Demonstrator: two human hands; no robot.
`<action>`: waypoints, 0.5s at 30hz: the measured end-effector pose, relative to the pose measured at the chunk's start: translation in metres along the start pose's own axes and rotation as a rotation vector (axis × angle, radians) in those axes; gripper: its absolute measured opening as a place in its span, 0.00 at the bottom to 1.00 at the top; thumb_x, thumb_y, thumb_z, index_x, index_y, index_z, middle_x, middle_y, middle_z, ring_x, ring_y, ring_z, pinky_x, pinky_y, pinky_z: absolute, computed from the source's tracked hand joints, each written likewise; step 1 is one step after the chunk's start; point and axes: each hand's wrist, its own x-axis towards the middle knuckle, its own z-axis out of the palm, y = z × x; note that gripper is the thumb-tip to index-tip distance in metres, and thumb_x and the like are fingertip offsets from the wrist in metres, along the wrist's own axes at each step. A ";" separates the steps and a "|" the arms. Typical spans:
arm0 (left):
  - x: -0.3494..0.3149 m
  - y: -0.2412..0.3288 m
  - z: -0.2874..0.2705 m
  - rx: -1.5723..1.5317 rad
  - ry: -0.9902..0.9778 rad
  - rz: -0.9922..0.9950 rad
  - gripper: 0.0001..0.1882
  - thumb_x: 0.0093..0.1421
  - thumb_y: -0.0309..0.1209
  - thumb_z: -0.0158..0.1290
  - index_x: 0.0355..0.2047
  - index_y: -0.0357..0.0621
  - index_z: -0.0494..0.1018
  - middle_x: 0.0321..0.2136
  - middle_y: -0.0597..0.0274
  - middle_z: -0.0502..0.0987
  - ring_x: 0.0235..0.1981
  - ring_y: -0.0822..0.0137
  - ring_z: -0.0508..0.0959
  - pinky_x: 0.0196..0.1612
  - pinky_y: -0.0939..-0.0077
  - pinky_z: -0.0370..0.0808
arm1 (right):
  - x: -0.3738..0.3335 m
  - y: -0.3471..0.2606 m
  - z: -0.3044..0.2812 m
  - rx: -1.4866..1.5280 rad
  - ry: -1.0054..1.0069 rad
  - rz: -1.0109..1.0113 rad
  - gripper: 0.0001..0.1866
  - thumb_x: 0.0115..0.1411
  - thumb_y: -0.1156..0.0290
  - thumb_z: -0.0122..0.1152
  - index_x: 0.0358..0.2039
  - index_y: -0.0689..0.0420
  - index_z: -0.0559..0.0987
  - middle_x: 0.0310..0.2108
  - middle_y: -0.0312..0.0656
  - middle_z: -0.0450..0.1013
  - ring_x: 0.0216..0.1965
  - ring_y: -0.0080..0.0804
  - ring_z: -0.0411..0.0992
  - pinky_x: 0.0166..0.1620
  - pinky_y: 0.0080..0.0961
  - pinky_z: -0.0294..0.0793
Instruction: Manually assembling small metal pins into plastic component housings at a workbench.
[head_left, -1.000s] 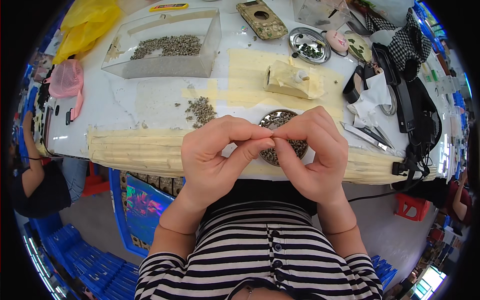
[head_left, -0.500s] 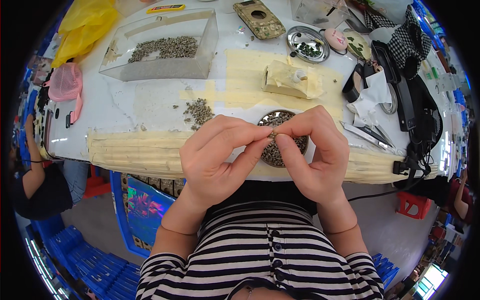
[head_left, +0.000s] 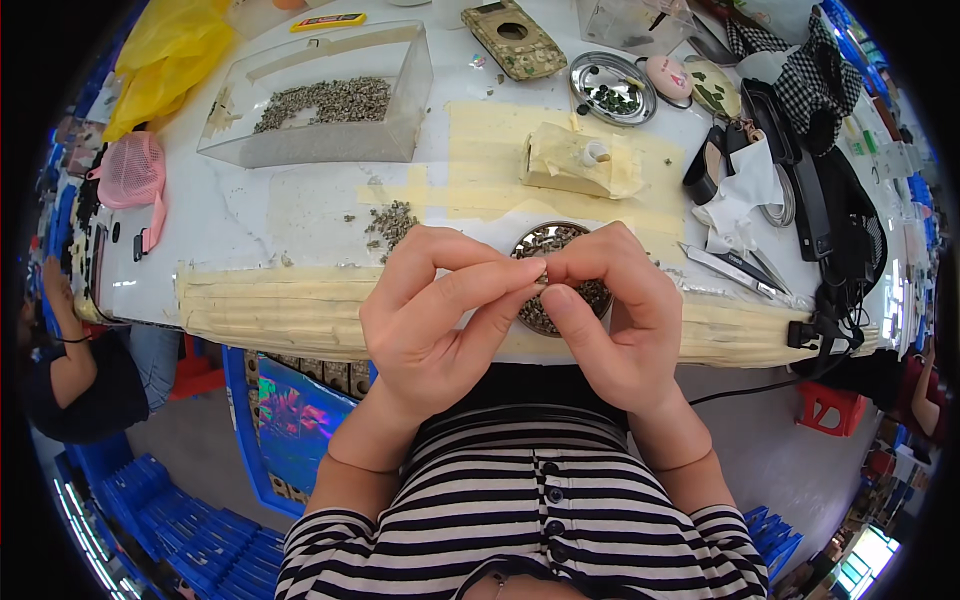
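My left hand (head_left: 432, 320) is closed in a pinch, with thumb and forefinger tips on a small grey-brown part (head_left: 541, 279), too small to name. From the other side my right hand (head_left: 622, 318) meets it, its thumb and forefinger curled together at the same part. Directly beneath both hands is a round metal dish (head_left: 516, 243) filled with many small grey-brown pieces (head_left: 548, 238); the fingers hide some of it. A loose heap of similar pieces (head_left: 392, 224) lies on the table just beyond my left hand.
A clear box (head_left: 310, 150) with more pieces stands far left. Beyond the dish sits a tape-covered block (head_left: 560, 170). Tweezers (head_left: 730, 268) lie right, near a black strap bag and a white tissue (head_left: 740, 195). A round tray (head_left: 613, 88) holds dark green bits.
Both hands have shifted very slightly left, still meeting fingertip to fingertip over the dish. My right thumb has lowered a little from the small part.
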 end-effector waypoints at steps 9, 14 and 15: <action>0.015 0.001 0.007 0.184 -0.036 0.021 0.13 0.48 0.18 0.67 0.36 0.41 0.83 0.28 0.63 0.77 0.29 0.64 0.75 0.32 0.74 0.71 | 0.033 -0.007 -0.033 -0.552 0.227 -0.258 0.09 0.51 0.79 0.71 0.34 0.56 0.84 0.28 0.36 0.76 0.31 0.34 0.70 0.35 0.28 0.67; 0.019 0.001 0.014 0.207 -0.009 -0.014 0.13 0.49 0.19 0.68 0.36 0.41 0.83 0.28 0.63 0.77 0.30 0.64 0.74 0.33 0.73 0.71 | 0.057 0.002 -0.038 -0.817 0.158 -0.338 0.07 0.51 0.73 0.71 0.33 0.53 0.84 0.29 0.32 0.73 0.33 0.33 0.68 0.39 0.31 0.63; 0.018 0.000 0.015 0.192 -0.001 -0.026 0.13 0.49 0.19 0.68 0.36 0.41 0.83 0.28 0.62 0.77 0.30 0.64 0.75 0.33 0.73 0.71 | 0.057 0.005 -0.037 -0.807 0.144 -0.323 0.07 0.52 0.71 0.71 0.33 0.52 0.84 0.30 0.32 0.73 0.35 0.33 0.68 0.40 0.32 0.63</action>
